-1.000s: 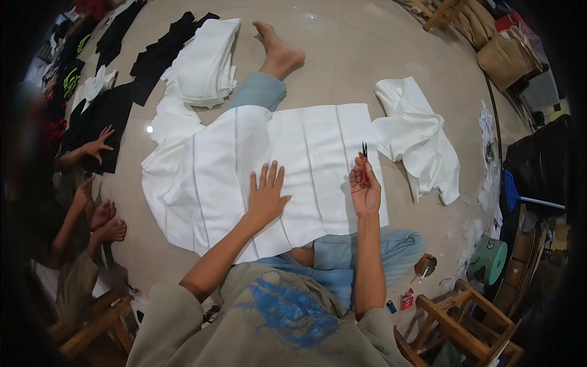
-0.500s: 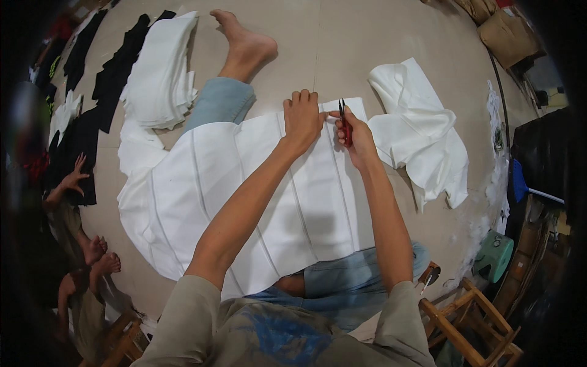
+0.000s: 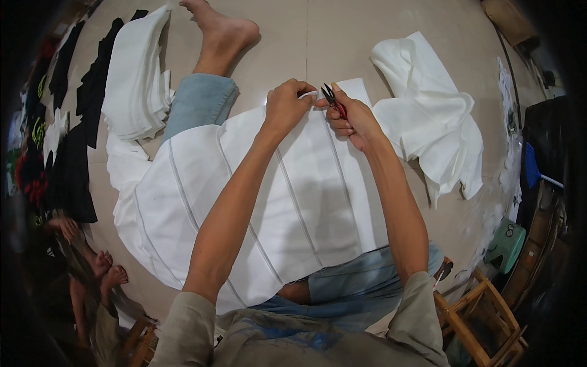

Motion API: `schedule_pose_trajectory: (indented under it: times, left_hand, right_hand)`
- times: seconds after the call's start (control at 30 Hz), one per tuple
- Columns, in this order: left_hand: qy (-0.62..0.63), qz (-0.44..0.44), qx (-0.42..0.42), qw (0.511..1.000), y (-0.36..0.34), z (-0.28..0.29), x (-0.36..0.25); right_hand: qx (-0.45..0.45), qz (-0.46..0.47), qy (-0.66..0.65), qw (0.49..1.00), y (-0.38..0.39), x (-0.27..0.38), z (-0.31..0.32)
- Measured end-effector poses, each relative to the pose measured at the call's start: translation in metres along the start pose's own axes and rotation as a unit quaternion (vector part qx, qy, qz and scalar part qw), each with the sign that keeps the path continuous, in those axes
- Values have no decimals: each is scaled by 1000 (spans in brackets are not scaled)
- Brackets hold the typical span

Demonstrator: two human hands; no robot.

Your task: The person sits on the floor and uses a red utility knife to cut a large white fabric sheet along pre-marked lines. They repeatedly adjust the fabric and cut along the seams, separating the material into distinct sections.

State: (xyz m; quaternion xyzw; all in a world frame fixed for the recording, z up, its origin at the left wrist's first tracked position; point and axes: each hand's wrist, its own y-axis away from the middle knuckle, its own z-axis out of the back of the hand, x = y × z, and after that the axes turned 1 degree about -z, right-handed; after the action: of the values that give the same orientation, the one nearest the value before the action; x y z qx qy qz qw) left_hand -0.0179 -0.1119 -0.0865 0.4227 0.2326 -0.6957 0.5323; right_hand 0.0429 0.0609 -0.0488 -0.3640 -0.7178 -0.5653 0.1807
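Observation:
A wide white fabric (image 3: 287,214) with long seams lies across my lap and outstretched leg. My left hand (image 3: 286,107) pinches its far edge, lifting a small bit near the top of a seam. Close on its right, my right hand (image 3: 354,122) grips black-bladed thread snips (image 3: 341,108) with red handles, the blades pointing up-left over that edge. Beside them to the right lies a crumpled white cloth (image 3: 428,122), and a stack of white pieces (image 3: 134,73) sits at the left.
Black cloth pieces (image 3: 76,171) lie along the left. A nearby person's feet (image 3: 110,278) show at lower left. A wooden stool (image 3: 471,318), green rounded object (image 3: 507,244), blue long-handled tool (image 3: 532,165) and brown bag (image 3: 507,18) sit at the right.
My left hand has moved from flat on the middle of the fabric up to pinch its edge. My right hand with the snips has moved up and left beside it.

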Motion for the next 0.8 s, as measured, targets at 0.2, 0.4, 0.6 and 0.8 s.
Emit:
schedule_pose_trajectory:
  times: [0.2,0.4,0.6,0.8]
  left_hand:
    - [-8,12,-14,1000,1,-3,-3]
    - [-13,9,-21,1000,3,-4,-4]
    - [-27,-13,-32,999,3,-7,-2]
    - [-20,-12,-37,999,3,-7,-1]
  right_hand:
    - [-22,-12,37,999,1,0,-1]
    - [-41,-11,66,997,-4,1,-3]
    - [-34,-23,56,998,-5,1,-2]
    - [-30,-31,50,998,-6,1,-3]
